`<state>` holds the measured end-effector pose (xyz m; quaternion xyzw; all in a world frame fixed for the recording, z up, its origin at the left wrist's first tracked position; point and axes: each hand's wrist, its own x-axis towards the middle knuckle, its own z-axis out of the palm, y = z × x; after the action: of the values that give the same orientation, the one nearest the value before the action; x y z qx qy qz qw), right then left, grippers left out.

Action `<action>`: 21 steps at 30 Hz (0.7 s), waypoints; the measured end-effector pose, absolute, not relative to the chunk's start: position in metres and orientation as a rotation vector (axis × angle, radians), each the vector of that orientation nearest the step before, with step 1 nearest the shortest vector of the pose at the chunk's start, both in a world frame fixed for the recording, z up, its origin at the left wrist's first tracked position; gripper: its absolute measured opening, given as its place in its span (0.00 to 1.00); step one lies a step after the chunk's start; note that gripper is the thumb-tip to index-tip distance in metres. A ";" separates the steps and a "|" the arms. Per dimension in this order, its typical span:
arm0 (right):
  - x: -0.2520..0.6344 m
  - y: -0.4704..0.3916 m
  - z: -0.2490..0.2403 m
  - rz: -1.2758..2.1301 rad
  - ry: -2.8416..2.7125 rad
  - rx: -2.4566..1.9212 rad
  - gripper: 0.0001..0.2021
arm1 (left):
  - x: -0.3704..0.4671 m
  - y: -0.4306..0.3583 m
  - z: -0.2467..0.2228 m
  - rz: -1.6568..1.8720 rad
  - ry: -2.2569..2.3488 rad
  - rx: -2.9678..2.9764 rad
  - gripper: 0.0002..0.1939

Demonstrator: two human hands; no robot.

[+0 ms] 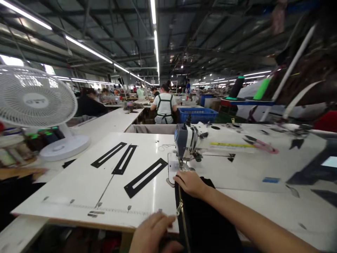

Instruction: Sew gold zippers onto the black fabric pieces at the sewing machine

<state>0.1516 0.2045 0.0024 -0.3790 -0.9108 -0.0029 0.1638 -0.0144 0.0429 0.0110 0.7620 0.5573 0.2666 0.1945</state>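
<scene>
A piece of black fabric with a metal zipper along its left edge lies on the white sewing table, reaching up to the needle of the grey sewing machine. My right hand rests flat on the fabric's top edge, just below the presser foot. At the table's near edge my left hand pinches the lower part of the zipper edge.
Three black slotted templates lie on the table left of the machine. A white desk fan stands at far left. Scissors and a yellow ruler lie behind the machine. A person in an apron sits ahead by a blue bin.
</scene>
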 end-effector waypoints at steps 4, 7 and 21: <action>0.175 0.205 0.007 0.101 -2.531 -1.002 0.16 | -0.012 0.095 0.028 0.416 1.354 2.398 0.49; 0.216 0.200 0.007 0.083 -2.405 -1.204 0.15 | -0.008 0.117 0.039 0.325 1.203 2.477 0.49; 0.244 0.201 -0.014 -0.011 -2.041 -1.602 0.11 | -0.002 0.143 0.040 0.092 1.203 2.566 0.57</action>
<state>0.2435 0.2006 -0.0137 -0.5945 -0.7574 -0.0042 0.2699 -0.0020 0.1431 0.0398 0.8944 0.4193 0.0319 0.1523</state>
